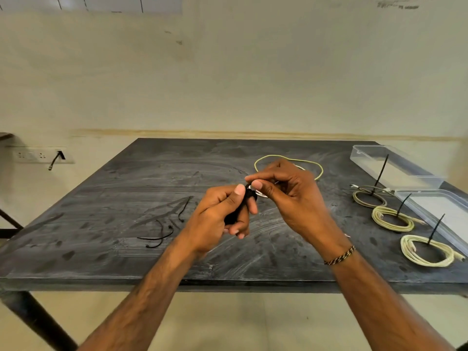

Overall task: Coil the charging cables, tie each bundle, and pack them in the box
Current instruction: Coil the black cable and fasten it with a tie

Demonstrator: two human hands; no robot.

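Note:
Above the middle of the dark table (126, 259), my left hand (217, 219) grips a coiled black cable bundle (240, 209). My right hand (286, 196) pinches the end of a black zip tie (247, 185) right above that bundle. A loose yellow-green cable (268, 158) lies on the table behind my hands, partly hidden by them. At the right lie three tied coils, each with a black zip tie sticking up: a grey one (367, 197), a yellow one (391, 219) and a cream one (425, 250).
A clear plastic box (374, 158) stands at the far right of the table, and its clear lid (435, 209) lies nearer, beside the coils. Several loose black zip ties (162, 234) lie left of centre. A wall socket strip (38, 155) is at left.

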